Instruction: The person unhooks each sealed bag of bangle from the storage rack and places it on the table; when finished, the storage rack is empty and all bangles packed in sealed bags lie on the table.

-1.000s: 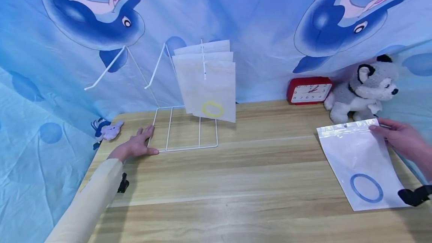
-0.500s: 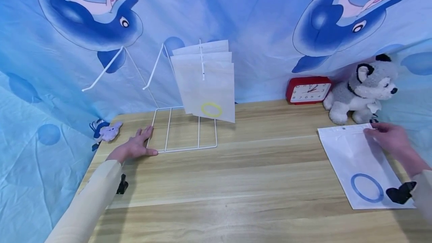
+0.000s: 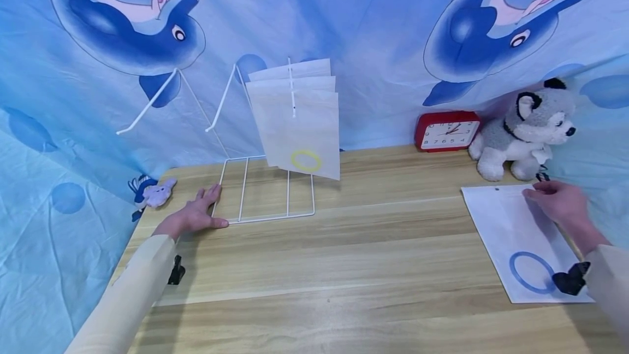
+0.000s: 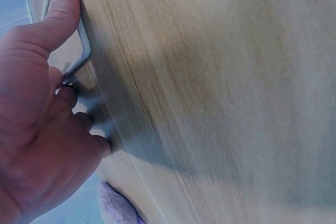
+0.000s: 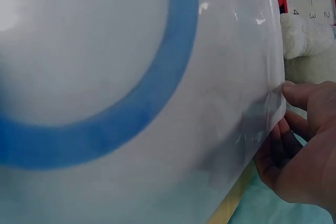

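Observation:
My left hand [image 3: 194, 213] is spread over the near left corner of a white wire display rack [image 3: 265, 219] on the table. In the left wrist view its thumb [image 4: 62, 14] lies along the rack's front rod, fingers at the side. My right hand [image 3: 562, 207] pinches the top right corner of a white zip pouch [image 3: 506, 228] with a blue ring printed low on it. That corner shows between thumb and fingers in the right wrist view. Several white pouches [image 3: 295, 124], the front one with a yellow ring, hang from the rack's right hook.
Two bare hooks [image 3: 147, 102] stick out on the rack's left. Behind the right hand stand a red clock [image 3: 447, 131] and a grey-white plush dog [image 3: 526, 130]. A small purple plush toy [image 3: 158, 194] sits at the left edge of the wooden table [image 3: 344, 266].
My right hand has moved a little left and down, and the top of the pouch has lowered slightly with it. The left hand stays on the rack corner. The view has shifted slightly.

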Action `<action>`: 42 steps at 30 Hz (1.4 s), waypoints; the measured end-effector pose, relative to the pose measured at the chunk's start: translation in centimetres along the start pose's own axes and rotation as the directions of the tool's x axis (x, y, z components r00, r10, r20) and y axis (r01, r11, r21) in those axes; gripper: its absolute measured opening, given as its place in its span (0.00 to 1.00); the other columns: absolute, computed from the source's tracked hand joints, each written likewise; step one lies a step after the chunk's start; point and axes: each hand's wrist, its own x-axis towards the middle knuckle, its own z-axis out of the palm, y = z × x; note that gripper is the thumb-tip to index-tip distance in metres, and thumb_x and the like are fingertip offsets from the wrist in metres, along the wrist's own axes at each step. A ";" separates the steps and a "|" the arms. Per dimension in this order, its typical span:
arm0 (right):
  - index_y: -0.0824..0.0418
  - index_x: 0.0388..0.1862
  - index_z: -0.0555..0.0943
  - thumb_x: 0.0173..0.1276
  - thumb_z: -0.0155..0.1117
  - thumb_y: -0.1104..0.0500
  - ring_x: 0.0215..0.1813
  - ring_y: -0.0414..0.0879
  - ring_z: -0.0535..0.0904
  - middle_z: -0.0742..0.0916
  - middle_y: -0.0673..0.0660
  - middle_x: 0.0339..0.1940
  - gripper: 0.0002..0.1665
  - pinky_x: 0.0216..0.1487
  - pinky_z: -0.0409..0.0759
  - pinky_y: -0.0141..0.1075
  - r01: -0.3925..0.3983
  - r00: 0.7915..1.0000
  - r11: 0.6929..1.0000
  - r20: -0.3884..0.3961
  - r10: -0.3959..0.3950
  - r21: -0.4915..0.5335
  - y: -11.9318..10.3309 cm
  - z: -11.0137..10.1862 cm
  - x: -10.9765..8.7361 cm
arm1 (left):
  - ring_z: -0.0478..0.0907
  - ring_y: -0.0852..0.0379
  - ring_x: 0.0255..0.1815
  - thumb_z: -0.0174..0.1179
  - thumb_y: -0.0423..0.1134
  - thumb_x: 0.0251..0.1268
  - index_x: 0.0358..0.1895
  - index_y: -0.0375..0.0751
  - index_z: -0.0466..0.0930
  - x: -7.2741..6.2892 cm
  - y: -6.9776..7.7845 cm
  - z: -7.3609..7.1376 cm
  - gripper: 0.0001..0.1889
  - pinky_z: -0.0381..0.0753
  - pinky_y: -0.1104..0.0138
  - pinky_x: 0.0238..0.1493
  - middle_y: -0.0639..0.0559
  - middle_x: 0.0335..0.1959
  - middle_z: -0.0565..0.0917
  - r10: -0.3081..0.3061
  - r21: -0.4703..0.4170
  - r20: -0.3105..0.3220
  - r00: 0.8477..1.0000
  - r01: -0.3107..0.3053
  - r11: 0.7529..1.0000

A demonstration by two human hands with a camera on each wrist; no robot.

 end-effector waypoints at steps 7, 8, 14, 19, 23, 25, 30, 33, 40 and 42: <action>0.79 0.58 0.72 0.74 0.59 0.51 0.43 0.63 0.74 0.79 0.77 0.47 0.30 0.24 0.73 0.33 -0.006 1.000 1.000 -0.031 0.006 -0.004 -0.9 0.3 0.7 | 0.28 0.22 0.74 0.71 0.53 0.59 0.78 0.26 0.37 -0.2 -0.1 -0.5 0.60 0.34 0.26 0.64 0.27 0.78 0.37 0.007 -0.017 -0.035 0.999 -0.008 1.000; 0.79 0.58 0.72 0.74 0.59 0.51 0.43 0.63 0.74 0.79 0.77 0.47 0.30 0.24 0.73 0.33 -0.007 0.999 1.000 -0.033 0.006 -0.006 -1.0 0.3 0.8 | 0.28 0.22 0.74 0.71 0.53 0.59 0.78 0.26 0.37 -0.1 -0.2 -0.5 0.60 0.34 0.26 0.64 0.27 0.78 0.37 0.006 -0.016 -0.038 0.999 -0.007 1.000; 0.79 0.54 0.73 0.74 0.57 0.54 0.38 0.61 0.76 0.80 0.75 0.42 0.26 0.21 0.74 0.34 0.031 0.997 0.998 -0.074 -0.034 -0.048 -1.5 0.2 0.7 | 0.28 0.23 0.75 0.69 0.54 0.61 0.79 0.29 0.36 -0.1 -0.2 -0.6 0.59 0.34 0.26 0.65 0.29 0.79 0.36 -0.009 -0.001 -0.033 0.999 0.009 1.000; 0.79 0.48 0.77 0.72 0.52 0.58 0.28 0.55 0.76 0.83 0.73 0.34 0.23 0.19 0.70 0.36 0.111 0.967 0.988 -0.218 -0.132 -0.106 -3.2 0.8 -1.3 | 0.28 0.22 0.74 0.71 0.52 0.59 0.78 0.27 0.37 -0.7 0.0 -0.3 0.59 0.34 0.26 0.64 0.28 0.78 0.37 0.006 -0.022 -0.033 0.999 -0.007 1.000; 0.77 0.51 0.79 0.73 0.52 0.56 0.24 0.40 0.73 0.84 0.71 0.36 0.24 0.19 0.70 0.32 0.189 0.945 0.981 -0.261 -0.196 -0.054 -6.7 1.4 -3.4 | 0.29 0.21 0.74 0.71 0.52 0.59 0.78 0.25 0.39 -1.0 -0.3 0.1 0.59 0.35 0.27 0.65 0.26 0.78 0.39 0.014 -0.004 -0.026 1.000 -0.014 1.000; 0.75 0.54 0.79 0.75 0.53 0.55 0.24 0.33 0.72 0.84 0.70 0.38 0.24 0.20 0.71 0.29 0.256 0.936 0.967 -0.247 -0.251 -0.014 -9.3 1.5 -4.4 | 0.30 0.21 0.74 0.71 0.52 0.59 0.78 0.25 0.39 -1.0 -0.3 0.2 0.59 0.35 0.27 0.65 0.26 0.78 0.40 0.016 -0.004 -0.030 0.999 -0.016 1.000; 0.73 0.57 0.78 0.77 0.56 0.61 0.29 0.28 0.77 0.85 0.70 0.41 0.17 0.27 0.78 0.25 0.525 0.849 0.838 -0.164 -0.503 0.148 -16.2 2.8 -5.9 | 0.30 0.22 0.74 0.71 0.52 0.59 0.78 0.26 0.39 -1.0 -0.3 0.5 0.59 0.35 0.27 0.65 0.27 0.78 0.40 0.022 -0.025 -0.034 0.999 -0.023 0.999; 0.71 0.56 0.80 0.74 0.61 0.66 0.33 0.31 0.81 0.86 0.69 0.43 0.15 0.32 0.80 0.24 0.643 0.761 0.725 -0.099 -0.641 0.248 -20.3 4.2 -6.1 | 0.30 0.21 0.74 0.72 0.52 0.58 0.78 0.25 0.39 -1.2 -0.5 0.4 0.59 0.35 0.27 0.65 0.26 0.78 0.39 0.016 -0.028 -0.033 0.999 -0.017 0.999; 0.67 0.62 0.78 0.73 0.63 0.65 0.46 0.42 0.85 0.85 0.64 0.54 0.20 0.42 0.82 0.28 0.667 0.674 0.633 0.044 -0.738 0.394 -28.6 5.8 -6.3 | 0.30 0.20 0.73 0.72 0.51 0.58 0.78 0.25 0.39 -1.2 0.0 0.0 0.59 0.36 0.25 0.64 0.26 0.78 0.39 -0.015 -0.029 -0.020 1.000 0.014 0.999; 0.66 0.64 0.77 0.74 0.62 0.65 0.50 0.47 0.85 0.84 0.64 0.57 0.22 0.44 0.83 0.29 0.661 0.664 0.624 0.063 -0.745 0.416 -30.1 6.0 -6.3 | 0.29 0.20 0.74 0.72 0.51 0.58 0.78 0.26 0.39 -1.0 0.2 0.0 0.59 0.36 0.26 0.64 0.26 0.78 0.38 -0.010 -0.035 -0.012 1.000 0.010 0.999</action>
